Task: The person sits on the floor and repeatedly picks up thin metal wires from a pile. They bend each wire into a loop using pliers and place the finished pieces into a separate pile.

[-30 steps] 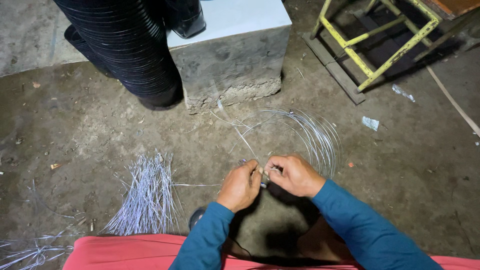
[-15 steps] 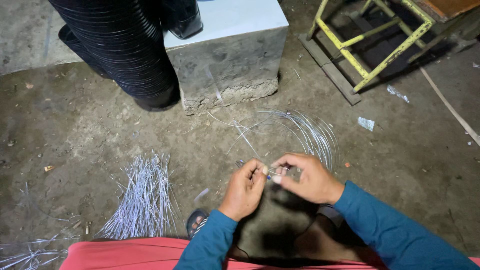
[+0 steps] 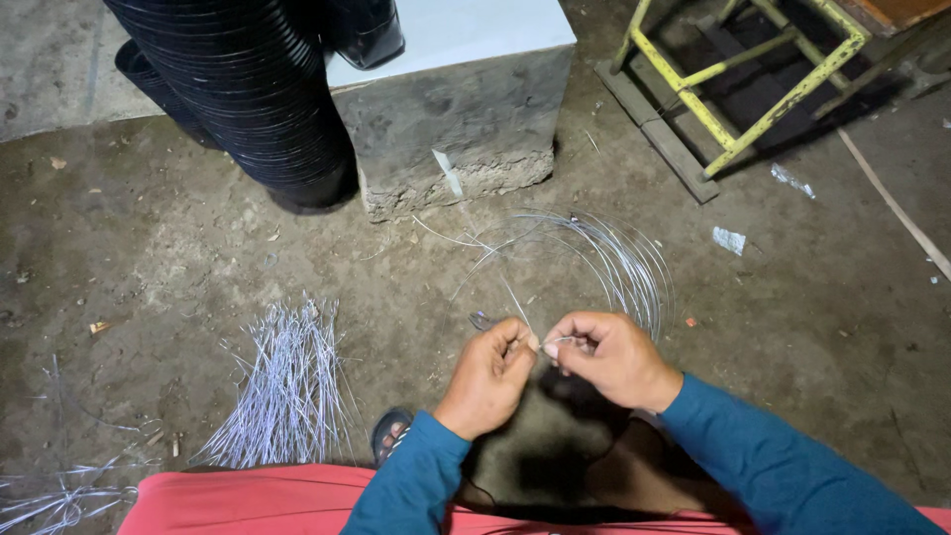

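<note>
Both of my hands are close together low in the head view, over a dirt floor. My left hand [image 3: 492,374] pinches a thin silvery wire [image 3: 523,319] between thumb and fingers. My right hand [image 3: 614,357] grips the same wire a short way to the right, the fingertips nearly touching the left hand. The wire runs up into a loose coil of wire [image 3: 619,260] lying on the floor just beyond my hands. I wear blue long sleeves; a sandalled foot [image 3: 388,433] shows below my left wrist.
A pile of cut wire pieces [image 3: 287,386] lies at the left, with more strands [image 3: 59,495] at the bottom left corner. A concrete block [image 3: 466,129] stands ahead, a tall stack of black pots [image 3: 258,109] leaning by it. A yellow metal frame [image 3: 733,89] is at the upper right.
My hands have stayed together on the wire, shifting slightly to the right and lower in view; the fingers have reworked their pinch on it.
</note>
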